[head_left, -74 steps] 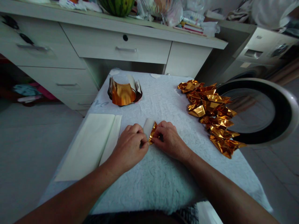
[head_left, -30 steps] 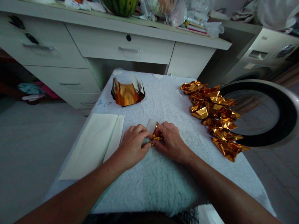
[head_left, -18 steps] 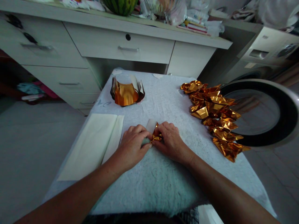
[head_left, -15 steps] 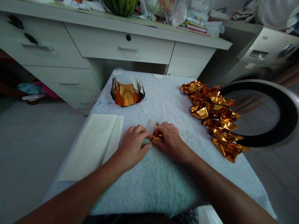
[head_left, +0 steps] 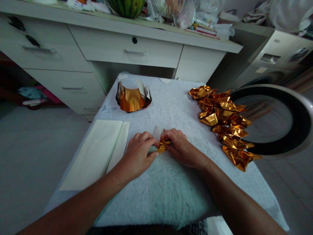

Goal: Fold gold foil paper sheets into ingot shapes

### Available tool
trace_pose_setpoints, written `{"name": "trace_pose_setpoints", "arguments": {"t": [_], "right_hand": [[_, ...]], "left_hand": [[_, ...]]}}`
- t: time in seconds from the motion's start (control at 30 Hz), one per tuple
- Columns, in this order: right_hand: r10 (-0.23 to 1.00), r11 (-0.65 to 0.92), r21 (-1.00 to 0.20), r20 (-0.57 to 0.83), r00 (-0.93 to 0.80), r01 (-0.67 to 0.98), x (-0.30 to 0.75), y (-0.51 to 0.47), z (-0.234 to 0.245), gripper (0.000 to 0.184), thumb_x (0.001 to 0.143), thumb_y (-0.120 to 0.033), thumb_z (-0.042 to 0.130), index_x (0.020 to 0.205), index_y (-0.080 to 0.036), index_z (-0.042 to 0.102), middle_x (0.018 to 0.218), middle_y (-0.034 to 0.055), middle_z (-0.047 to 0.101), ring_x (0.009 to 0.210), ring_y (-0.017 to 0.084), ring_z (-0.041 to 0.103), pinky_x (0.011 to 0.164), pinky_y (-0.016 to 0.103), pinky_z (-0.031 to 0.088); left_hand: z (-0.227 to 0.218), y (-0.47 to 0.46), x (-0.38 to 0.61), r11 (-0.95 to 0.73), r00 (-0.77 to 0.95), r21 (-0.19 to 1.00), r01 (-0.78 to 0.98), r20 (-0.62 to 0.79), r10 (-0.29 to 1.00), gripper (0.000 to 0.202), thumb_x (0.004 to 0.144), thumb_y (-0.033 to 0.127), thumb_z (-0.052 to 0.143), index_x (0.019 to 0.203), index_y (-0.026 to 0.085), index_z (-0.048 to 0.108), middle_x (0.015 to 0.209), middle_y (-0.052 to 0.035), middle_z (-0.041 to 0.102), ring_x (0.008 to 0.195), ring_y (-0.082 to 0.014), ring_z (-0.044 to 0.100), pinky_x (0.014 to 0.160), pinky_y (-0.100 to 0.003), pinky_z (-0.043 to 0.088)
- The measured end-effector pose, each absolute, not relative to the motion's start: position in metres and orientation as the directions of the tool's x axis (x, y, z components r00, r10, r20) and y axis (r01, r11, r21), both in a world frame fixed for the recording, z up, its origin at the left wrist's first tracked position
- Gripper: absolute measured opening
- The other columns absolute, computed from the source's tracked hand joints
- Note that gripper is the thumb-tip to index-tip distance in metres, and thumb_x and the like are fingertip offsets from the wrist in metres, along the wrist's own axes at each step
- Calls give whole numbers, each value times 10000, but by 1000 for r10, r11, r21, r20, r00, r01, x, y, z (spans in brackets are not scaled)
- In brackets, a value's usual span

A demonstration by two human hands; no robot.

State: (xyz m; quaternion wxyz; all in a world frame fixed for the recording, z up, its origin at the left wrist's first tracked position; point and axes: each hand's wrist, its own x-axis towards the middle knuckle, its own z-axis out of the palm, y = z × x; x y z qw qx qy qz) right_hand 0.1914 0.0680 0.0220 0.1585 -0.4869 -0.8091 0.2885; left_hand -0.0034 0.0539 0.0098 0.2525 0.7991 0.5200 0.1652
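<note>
My left hand [head_left: 141, 148] is closed around a pale rolled piece of paper [head_left: 153, 149] near the middle of the cloth-covered table. Gold foil [head_left: 162, 147] wraps part of this roll, and my right hand [head_left: 179, 147] pinches the foil's right end. A pale flap [head_left: 158, 131] sticks up behind the fingers. On the left lies a stack of off-white paper sheets [head_left: 94, 150], close to my left forearm. Beyond the hands stands a curved bundle of gold foil sheets [head_left: 132, 99]. To the right, several folded gold foil pieces [head_left: 223, 117] lie in a row.
White drawers [head_left: 134, 49] and a countertop [head_left: 156, 27] stand behind the table, with a watermelon [head_left: 127, 7] and plastic bags on top. The open round door [head_left: 303, 120] of a washing machine [head_left: 271, 58] reaches close to the table's right edge.
My right hand has shifted slightly to the right, and more of the gold foil shows between the hands. My left hand has stayed in place.
</note>
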Motion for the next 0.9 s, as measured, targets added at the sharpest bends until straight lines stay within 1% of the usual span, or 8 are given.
{"name": "trace_pose_setpoints", "arguments": {"t": [0.1, 0.23, 0.3, 0.4, 0.47, 0.57, 0.7, 0.9], "right_hand": [[867, 387, -655, 17, -499, 649, 194, 68, 21, 285, 781, -10, 473, 953, -226, 542, 952, 18, 582, 912, 184, 491, 857, 350, 351], [867, 385, -732, 79, -492, 562, 200, 65, 16, 398, 681, 20, 462, 999, -218, 495, 964, 12, 591, 920, 176, 514, 857, 342, 382], [883, 332, -796, 74, -463, 506, 203, 65, 13, 372, 668, -5, 472, 976, -215, 478, 946, 10, 580, 890, 171, 524, 810, 318, 411], [929, 251, -862, 87, -358, 441, 204, 68, 10, 250, 713, -47, 454, 895, -218, 464, 845, -8, 549, 784, 152, 521, 711, 282, 425], [950, 270, -835, 149, -275, 479, 203, 71, 9, 205, 738, -66, 471, 881, -212, 489, 843, 3, 549, 796, 160, 523, 722, 294, 429], [935, 353, -710, 244, -258, 609, 200, 75, 7, 190, 780, -96, 535, 937, -193, 583, 917, 43, 582, 905, 198, 527, 828, 354, 419], [925, 379, -585, 219, -311, 717, 196, 76, 5, 196, 869, -132, 538, 963, -209, 693, 945, 64, 597, 938, 218, 505, 864, 386, 388], [947, 320, -561, 181, -264, 763, 192, 80, 1, 160, 900, -147, 562, 930, -212, 704, 926, 64, 607, 926, 221, 496, 863, 376, 381]], "left_hand": [[9, 54, -3, -332, 404, 576, 747, 3, 915, 183, 812, 188, 635, 978, 244, 684, 1028, -31, 608, 1005, -250, 515, 886, -424, 422], [7, 53, -3, -334, 401, 580, 743, 15, 916, 185, 800, 189, 635, 970, 244, 684, 1028, -30, 607, 1024, -250, 512, 898, -426, 421], [7, 53, -2, -332, 391, 579, 745, 24, 920, 193, 792, 183, 630, 966, 245, 684, 1020, -29, 606, 1027, -250, 509, 905, -428, 420], [8, 52, -1, -326, 374, 575, 751, 38, 927, 164, 784, 223, 653, 940, 253, 689, 999, -26, 607, 1007, -252, 517, 894, -432, 424], [9, 52, 0, -323, 369, 575, 752, 40, 929, 159, 769, 270, 694, 928, 252, 694, 996, -26, 611, 992, -257, 523, 881, -437, 427], [10, 52, 0, -331, 372, 577, 747, 50, 927, 147, 773, 273, 710, 917, 243, 698, 988, -29, 617, 985, -258, 524, 874, -433, 426], [9, 52, 0, -358, 392, 578, 734, 70, 917, 80, 849, 243, 638, 903, 243, 697, 958, -26, 622, 968, -240, 531, 865, -417, 420], [6, 53, 0, -386, 400, 566, 728, 107, 910, 76, 874, 224, 620, 904, 241, 688, 953, -25, 626, 957, -231, 537, 852, -408, 414]]}}
